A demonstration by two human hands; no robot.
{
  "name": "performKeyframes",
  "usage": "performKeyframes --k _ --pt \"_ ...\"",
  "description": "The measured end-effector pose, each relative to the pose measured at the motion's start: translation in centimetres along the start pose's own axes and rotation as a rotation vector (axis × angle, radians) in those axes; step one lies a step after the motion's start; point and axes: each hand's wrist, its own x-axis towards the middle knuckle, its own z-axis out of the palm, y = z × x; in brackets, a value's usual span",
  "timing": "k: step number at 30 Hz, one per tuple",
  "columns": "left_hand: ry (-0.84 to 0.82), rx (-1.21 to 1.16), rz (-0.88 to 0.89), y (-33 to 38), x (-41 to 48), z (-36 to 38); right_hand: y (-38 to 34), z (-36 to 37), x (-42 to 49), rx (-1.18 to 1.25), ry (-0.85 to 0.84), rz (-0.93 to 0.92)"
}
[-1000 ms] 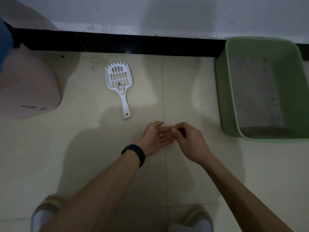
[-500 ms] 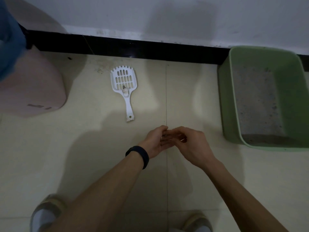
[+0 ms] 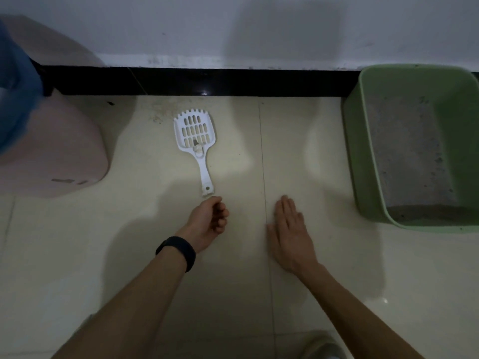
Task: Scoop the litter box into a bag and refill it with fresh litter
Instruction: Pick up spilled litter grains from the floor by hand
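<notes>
A white slotted litter scoop lies flat on the tiled floor, handle toward me. Just below the handle's end hovers my left hand, fingers loosely curled and holding nothing; a black band sits on its wrist. My right hand is flat, fingers together and palm down, right of the tile seam. A green litter box with grey litter inside stands at the right against the wall.
A pink rounded container sits at the left with something blue over its top. A black baseboard runs along the wall. My shoe shows at the bottom edge.
My hands were touching each other in front of me. They have come apart: the left moved toward the scoop handle, the right spread flat to the right.
</notes>
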Motion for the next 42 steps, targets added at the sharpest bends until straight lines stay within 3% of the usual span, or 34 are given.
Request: performKeyframes --k 3,7,13,19,21,25,31,36,42 --pt "0.024 -0.025 0.001 0.2 -0.1 -0.6 -1.1 0.8 -1.9 0.056 -0.009 -0.101" --pt "0.034 -0.035 0.005 0.2 -0.5 -0.7 -0.8 -1.3 0.9 0.055 0.157 -0.137" --pt "-0.035 -0.054 0.026 0.6 -0.7 -0.7 -1.3 -2.2 5.3 -0.225 -0.084 -0.273" --pt "-0.029 -0.198 0.110 1.7 -0.2 0.1 1.1 -1.6 -1.9 -0.197 -0.016 -0.325" --pt "-0.021 -0.242 0.136 1.8 0.0 0.7 2.3 -1.9 -2.8 -0.137 0.032 -0.280" --pt "-0.013 -0.318 0.186 2.5 -0.2 1.8 4.0 -2.3 -1.5 -0.061 0.209 0.045" --pt "-0.052 -0.352 0.199 3.5 -1.0 2.4 1.4 -1.7 -1.3 0.073 0.189 0.179" --pt "-0.062 -0.388 0.184 3.3 -1.2 2.7 0.6 -0.8 -0.7 0.195 0.262 0.185" --pt "-0.120 -0.453 0.129 2.9 -1.6 3.8 0.2 -0.3 -0.1 0.073 0.309 0.092"
